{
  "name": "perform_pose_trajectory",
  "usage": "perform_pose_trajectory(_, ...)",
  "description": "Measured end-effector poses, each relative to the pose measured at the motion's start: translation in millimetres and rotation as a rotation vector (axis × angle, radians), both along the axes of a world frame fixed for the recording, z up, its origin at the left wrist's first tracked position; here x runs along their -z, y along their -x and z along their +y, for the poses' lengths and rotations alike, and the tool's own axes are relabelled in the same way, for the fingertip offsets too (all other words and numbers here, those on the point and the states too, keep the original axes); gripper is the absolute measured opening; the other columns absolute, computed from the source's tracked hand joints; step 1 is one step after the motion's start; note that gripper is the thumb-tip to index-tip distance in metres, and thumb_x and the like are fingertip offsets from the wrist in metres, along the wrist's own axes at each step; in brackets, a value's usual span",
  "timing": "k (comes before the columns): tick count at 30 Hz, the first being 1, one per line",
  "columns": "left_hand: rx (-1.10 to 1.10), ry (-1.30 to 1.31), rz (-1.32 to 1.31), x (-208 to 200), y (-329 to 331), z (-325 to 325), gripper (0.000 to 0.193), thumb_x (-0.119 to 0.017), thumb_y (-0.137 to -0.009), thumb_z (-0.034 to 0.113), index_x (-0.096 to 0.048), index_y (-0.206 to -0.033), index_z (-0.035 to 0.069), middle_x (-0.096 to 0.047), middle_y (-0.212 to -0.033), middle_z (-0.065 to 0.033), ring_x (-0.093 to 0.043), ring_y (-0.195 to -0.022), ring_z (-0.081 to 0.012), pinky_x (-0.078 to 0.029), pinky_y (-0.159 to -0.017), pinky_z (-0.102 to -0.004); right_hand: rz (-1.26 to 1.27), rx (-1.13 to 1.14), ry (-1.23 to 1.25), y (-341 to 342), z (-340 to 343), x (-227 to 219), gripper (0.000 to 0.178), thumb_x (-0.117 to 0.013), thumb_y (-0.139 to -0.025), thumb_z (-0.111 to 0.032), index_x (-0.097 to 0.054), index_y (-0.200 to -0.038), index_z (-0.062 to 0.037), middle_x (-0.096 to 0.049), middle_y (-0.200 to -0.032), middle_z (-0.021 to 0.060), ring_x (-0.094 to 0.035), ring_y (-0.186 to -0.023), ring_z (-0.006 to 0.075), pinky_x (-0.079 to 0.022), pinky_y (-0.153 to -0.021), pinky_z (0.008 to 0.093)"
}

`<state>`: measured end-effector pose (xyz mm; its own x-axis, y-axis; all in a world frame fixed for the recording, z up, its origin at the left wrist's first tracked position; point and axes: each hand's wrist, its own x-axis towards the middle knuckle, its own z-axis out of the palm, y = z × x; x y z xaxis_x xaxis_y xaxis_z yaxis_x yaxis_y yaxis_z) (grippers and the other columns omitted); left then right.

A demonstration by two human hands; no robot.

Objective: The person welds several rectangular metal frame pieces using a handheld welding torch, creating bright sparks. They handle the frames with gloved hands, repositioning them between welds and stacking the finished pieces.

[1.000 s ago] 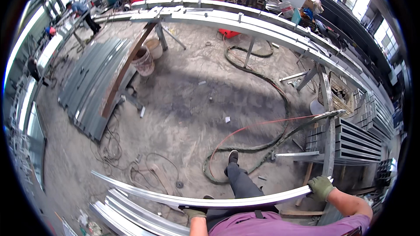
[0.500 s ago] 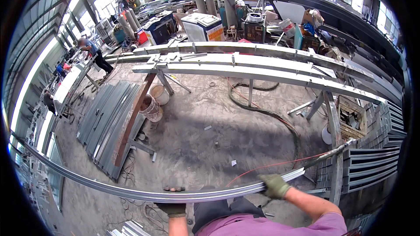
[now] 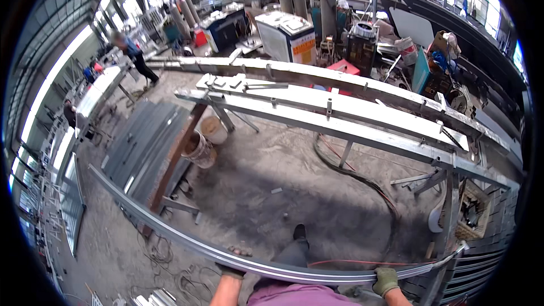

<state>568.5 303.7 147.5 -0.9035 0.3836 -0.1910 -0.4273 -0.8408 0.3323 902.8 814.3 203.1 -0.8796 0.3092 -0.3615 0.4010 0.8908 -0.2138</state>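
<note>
A long silvery metal profile [image 3: 317,276] with lengthwise grooves lies across in front of my body. Its far end reaches out to the left, beside a stack of grey metal sheets, and its short end sticks out just past my right hand. My left hand [image 3: 231,271], in a dark glove, holds the profile from beneath; the fingertips show on its far side. Gloved in green, my right hand [image 3: 386,281] is closed round the profile near its right end.
Ahead stands a steel frame [image 3: 351,124] bearing long bright bars. Dirty buckets [image 3: 198,150] stand by its rusty left beam [image 3: 175,164]. Hoses [image 3: 362,180] and cables [image 3: 156,252] lie on the floor. A crate [image 3: 473,209] is at right. A person [image 3: 136,59] stands far left.
The profile has shifted right with both hands still on it, and its left end has come into view. My view has turned, and one foot now shows ahead of me.
</note>
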Motion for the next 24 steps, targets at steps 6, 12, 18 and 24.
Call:
perform_pose_trajectory(6,0.133,-0.292,-0.086,29.5,67.7,127.9,0.05,-0.049,-0.101,0.057,-0.074,-0.112,0.015,-0.076,-0.104,-0.0097,-0.071,-0.104,-0.037,-0.045,-0.108,-0.0587,-0.314,0.094,-0.025,47.2,79.5,-79.1,0.053,-0.081,-0.074,-0.03,-0.073,-0.121,-0.008,-0.075,-0.114,0.0194,-0.072,-0.109,0.0371,-0.055,-0.097,0.0468)
perform_pose_trajectory(12,0.259,-0.36,-0.195,17.5,141.0,238.4,0.037,-0.048,-0.107,0.035,-0.077,-0.103,0.012,-0.077,-0.094,-0.0096,-0.073,-0.096,-0.0363,-0.051,-0.102,-0.0545,-0.073,0.382,1.022,165.4,85.0,-96.4,0.073,-0.088,-0.087,-0.029,-0.058,-0.147,-0.0021,-0.068,-0.14,0.0195,-0.064,-0.129,0.0294,-0.051,-0.109,0.0394)
perform_pose_trajectory(18,0.283,-0.245,-0.332,9.0,198.0,329.4,0.058,-0.047,-0.097,0.058,-0.077,-0.093,0.008,-0.075,-0.089,-0.0146,-0.072,-0.088,-0.0395,-0.052,-0.099,-0.0581,-0.028,0.231,1.126,328.0,131.2,-47.3,0.067,-0.076,-0.096,-0.036,-0.054,-0.151,-0.0043,-0.065,-0.144,0.0171,-0.061,-0.137,0.0261,-0.048,-0.113,0.041)
perform_pose_trajectory(24,0.27,-0.198,-0.218,4.4,223.3,428.9,0.05,-0.047,-0.101,0.049,-0.073,-0.099,0.007,-0.074,-0.092,-0.014,-0.07,-0.094,-0.0395,-0.051,-0.102,-0.0577,-0.252,-0.105,1.209,405.7,189.7,-25.6,0.067,-0.072,-0.099,-0.042,-0.055,-0.151,-0.0029,-0.066,-0.14,0.02,-0.063,-0.129,0.0258,-0.05,-0.107,0.0366)
